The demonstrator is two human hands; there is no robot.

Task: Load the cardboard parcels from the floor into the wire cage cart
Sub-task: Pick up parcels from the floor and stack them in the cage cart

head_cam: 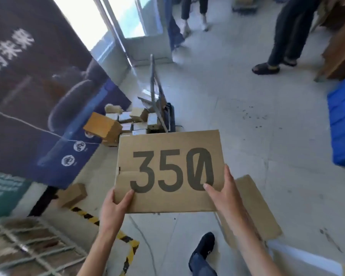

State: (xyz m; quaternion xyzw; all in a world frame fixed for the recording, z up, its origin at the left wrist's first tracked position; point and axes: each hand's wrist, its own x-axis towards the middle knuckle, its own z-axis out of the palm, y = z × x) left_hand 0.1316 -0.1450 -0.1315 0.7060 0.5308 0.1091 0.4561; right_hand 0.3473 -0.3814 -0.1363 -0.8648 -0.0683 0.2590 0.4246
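Observation:
A flat brown cardboard parcel (167, 142) printed with "350" is held up above the floor at the centre of the view. My left hand (113, 208) grips its lower left corner, thumb on top. My right hand (225, 194) grips its lower right edge. The wire cage cart (34, 250) fills the bottom left corner, with cardboard visible through its mesh. A small parcel (73, 194) lies on the floor left of the held one. Another flat cardboard parcel (257, 208) lies on the floor under my right forearm.
A hand truck (157, 100) stands ahead with a pile of small boxes (126, 120) at its base. A dark banner (38, 86) covers the left. Blue plastic crates (343, 124) are at the right edge. Other people's legs (283, 36) stand further back. Yellow-black floor tape (116, 234) runs by the cart.

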